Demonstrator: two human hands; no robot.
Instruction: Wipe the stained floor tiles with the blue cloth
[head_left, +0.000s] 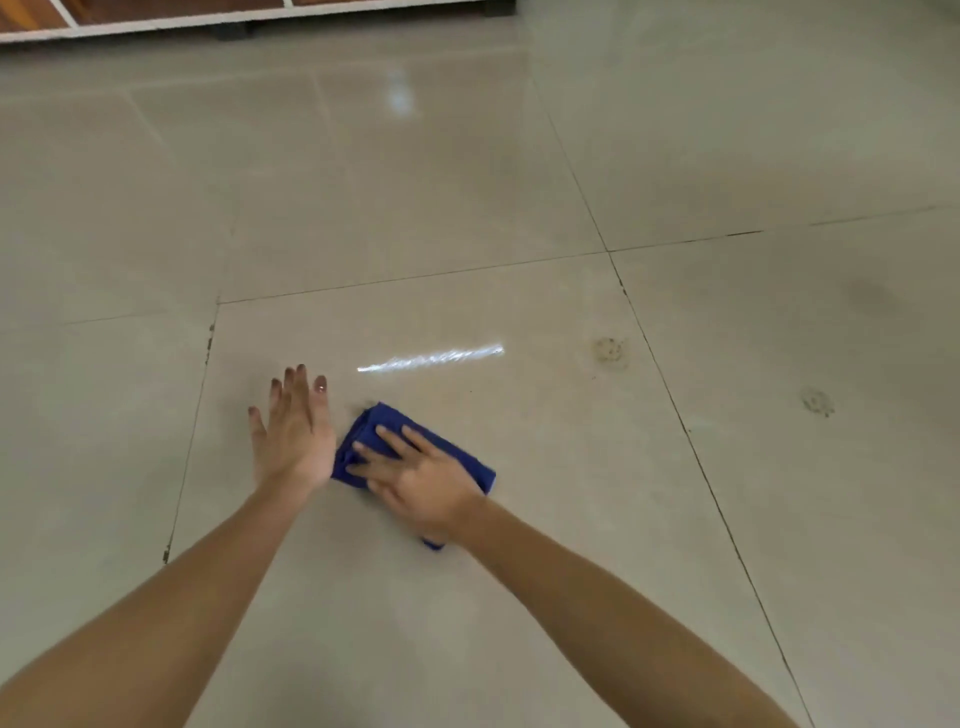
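Observation:
A folded blue cloth (384, 421) lies on a beige floor tile (519, 467). My right hand (410, 475) presses flat on top of it, fingers spread and pointing up-left. My left hand (293, 426) rests flat on the bare tile just left of the cloth, fingers apart and holding nothing. A small dark smudge (363, 406) shows at the cloth's far corner. A round brownish stain (609, 351) sits on the same tile to the right. Another stain (817, 401) marks the neighbouring tile further right.
Dark grout lines (670, 395) separate the large glossy tiles. A bright streak of reflected light (431, 358) lies beyond the cloth. A faint dark patch (878, 296) shows at far right. A white and wood furniture base (156, 21) runs along the top edge.

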